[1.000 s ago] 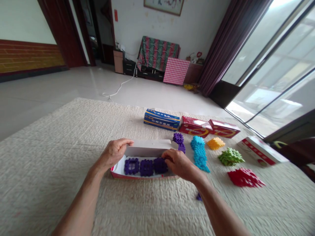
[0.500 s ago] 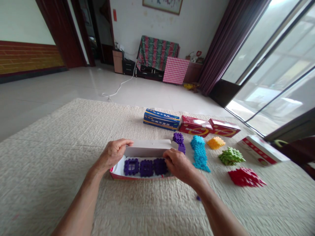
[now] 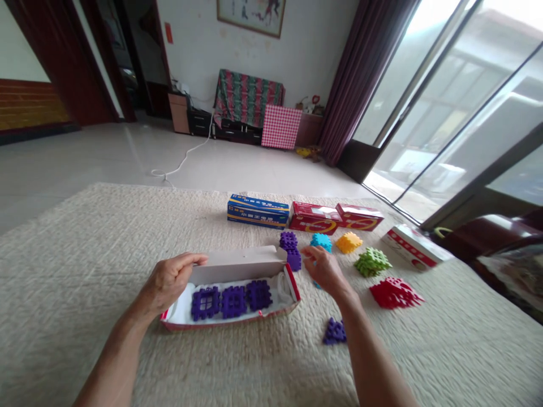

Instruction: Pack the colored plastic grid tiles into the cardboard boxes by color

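Observation:
An open cardboard box (image 3: 292,284), white inside and red outside, lies on the quilted beige cover (image 3: 85,249). Three purple lattice pieces (image 3: 232,301) sit in a row in it. My left hand (image 3: 167,281) grips the box's left end, thumb on the raised back flap. My right hand (image 3: 324,271) is outside the box to its right, fingers stretched toward a small stack of purple pieces (image 3: 291,249), and it covers part of the blue pieces (image 3: 321,241). Nothing shows in that hand. A loose purple piece (image 3: 335,332) lies beside my right forearm.
Orange (image 3: 348,242), green (image 3: 372,262) and red (image 3: 394,292) piles of pieces lie to the right. Behind them stand a blue carton (image 3: 258,211), two red cartons (image 3: 314,217) and a white-and-red carton (image 3: 416,247). Tiled floor and glass doors lie beyond.
My right hand has left the box and moved right, toward the purple stack and blue pieces. The view has shifted, and the box's right end flap now stands open.

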The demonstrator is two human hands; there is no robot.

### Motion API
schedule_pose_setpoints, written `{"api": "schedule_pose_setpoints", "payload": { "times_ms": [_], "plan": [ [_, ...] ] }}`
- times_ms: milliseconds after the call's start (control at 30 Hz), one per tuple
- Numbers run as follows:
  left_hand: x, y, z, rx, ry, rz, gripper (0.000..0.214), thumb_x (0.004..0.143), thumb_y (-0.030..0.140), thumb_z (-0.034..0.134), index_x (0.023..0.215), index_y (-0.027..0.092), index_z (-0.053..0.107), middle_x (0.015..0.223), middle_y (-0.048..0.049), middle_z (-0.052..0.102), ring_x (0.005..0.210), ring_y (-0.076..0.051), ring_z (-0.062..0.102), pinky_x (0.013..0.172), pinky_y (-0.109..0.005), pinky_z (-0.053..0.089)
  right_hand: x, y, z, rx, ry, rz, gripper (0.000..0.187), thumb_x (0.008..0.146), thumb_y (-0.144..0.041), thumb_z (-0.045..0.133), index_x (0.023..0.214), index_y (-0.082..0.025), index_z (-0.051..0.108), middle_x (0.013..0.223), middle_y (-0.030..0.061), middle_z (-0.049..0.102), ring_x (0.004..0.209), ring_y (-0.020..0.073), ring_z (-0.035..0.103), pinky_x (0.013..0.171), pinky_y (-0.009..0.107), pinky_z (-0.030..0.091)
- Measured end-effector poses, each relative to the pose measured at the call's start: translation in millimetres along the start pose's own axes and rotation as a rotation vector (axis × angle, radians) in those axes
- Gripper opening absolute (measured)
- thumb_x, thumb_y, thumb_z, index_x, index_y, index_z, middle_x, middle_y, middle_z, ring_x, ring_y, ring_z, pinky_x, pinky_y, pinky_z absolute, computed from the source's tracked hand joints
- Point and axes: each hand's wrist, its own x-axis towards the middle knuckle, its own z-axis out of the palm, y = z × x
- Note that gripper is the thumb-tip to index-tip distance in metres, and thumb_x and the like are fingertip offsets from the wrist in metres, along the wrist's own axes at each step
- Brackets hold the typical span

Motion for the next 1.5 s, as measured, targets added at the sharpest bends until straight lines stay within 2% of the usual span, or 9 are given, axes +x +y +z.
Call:
{"api": "schedule_pose_setpoints", "payload": {
  "times_ms": [167, 300, 533, 933, 1100, 1300, 1400, 1500],
  "plan": [
    [-0.2, -4.9, 1.0, 0.013, -0.023, -0.026, 0.034, 0.084, 0.029, 0.043, 0.1, 0.021, 0.072, 0.098, -0.0026, 0.076, 0.095, -0.019, 0.069, 0.088, -0.026, 0.052, -3.9, -2.3, 26.6, -0.068, -0.045, -0.017, 0.044, 0.074, -0.012, 0.06, 0.118, -0.014, 0.061, 0.107, 0.0118, 0.059, 0.097, 0.0215, 0.059, 0.09, 0.031, 0.044],
    [0.2, -8.1, 1.8, 0.002, -0.017, -0.027, 0.034, 0.084, 0.03, 0.043, 0.1, 0.021, 0.072, 0.098, -0.0022, 0.076, 0.095, -0.019, 0.069, 0.087, -0.026, 0.052, -5.0, -1.1, 37.3, -0.123, -0.015, 0.02, 0.059, 0.072, -0.016, 0.064, 0.13, -0.013, 0.052, 0.114, 0.0132, 0.053, 0.104, 0.0241, 0.053, 0.093, 0.032, 0.042],
    [1.3, -6.4, 1.8, -0.017, 0.002, -0.025, 0.034, 0.083, 0.033, 0.044, 0.097, 0.021, 0.072, 0.095, -0.0023, 0.076, 0.092, -0.019, 0.071, 0.086, -0.025, 0.053, -4.6, -0.9, 37.3, -0.153, -0.041, 0.002, 0.055, 0.073, -0.017, 0.061, 0.127, -0.018, 0.053, 0.113, 0.0109, 0.051, 0.103, 0.0229, 0.051, 0.091, 0.031, 0.041],
    [1.0, -8.3, 2.3, -0.009, 0.011, -0.018, 0.033, 0.083, 0.031, 0.044, 0.098, 0.021, 0.073, 0.095, -0.0008, 0.076, 0.091, -0.018, 0.071, 0.087, -0.024, 0.052, -9.1, -8.6, 38.7, -0.199, -0.038, 0.045, 0.048, 0.075, -0.014, 0.056, 0.122, -0.017, 0.055, 0.113, 0.0114, 0.054, 0.101, 0.0234, 0.053, 0.087, 0.031, 0.041],
    [0.3, -5.9, 2.0, 0.0, -0.007, -0.024, 0.033, 0.083, 0.028, 0.044, 0.099, 0.021, 0.072, 0.097, -0.0011, 0.076, 0.094, -0.018, 0.07, 0.087, -0.024, 0.052, -9.0, -7.0, 32.7, -0.154, -0.001, 0.032, 0.04, 0.076, -0.011, 0.054, 0.115, -0.014, 0.06, 0.112, 0.0126, 0.058, 0.102, 0.0218, 0.056, 0.087, 0.029, 0.041],
    [0.2, 3.7, -0.8, -0.003, 0.001, 0.006, 0.036, 0.082, 0.022, 0.04, 0.097, 0.019, 0.072, 0.095, -0.0025, 0.076, 0.092, -0.018, 0.07, 0.086, -0.027, 0.053, -4.5, -1.1, 19.2, -0.012, -0.05, 0.034, 0.019, 0.076, -0.014, 0.052, 0.086, -0.017, 0.068, 0.084, 0.0058, 0.069, 0.075, 0.0178, 0.063, 0.071, 0.027, 0.043],
    [0.4, 4.9, -1.0, 0.015, 0.002, 0.029, 0.037, 0.082, 0.018, 0.039, 0.098, 0.019, 0.072, 0.095, -0.0025, 0.076, 0.09, -0.017, 0.07, 0.084, -0.027, 0.053, -3.1, 4.2, 9.1, 0.039, -0.04, 0.071, 0.018, 0.077, -0.02, 0.052, 0.084, -0.018, 0.068, 0.078, 0.0043, 0.071, 0.072, 0.0188, 0.064, 0.068, 0.029, 0.044],
    [0.4, 5.9, -0.6, 0.016, 0.009, 0.058, 0.036, 0.082, 0.016, 0.039, 0.097, 0.018, 0.072, 0.095, -0.0031, 0.076, 0.09, -0.016, 0.07, 0.083, -0.027, 0.053, -3.7, 7.9, -6.6, 0.143, 0.045, 0.117, 0.019, 0.076, -0.028, 0.055, 0.086, -0.018, 0.068, 0.076, 0.0044, 0.071, 0.07, 0.0197, 0.065, 0.069, 0.032, 0.047]
  ]
}}
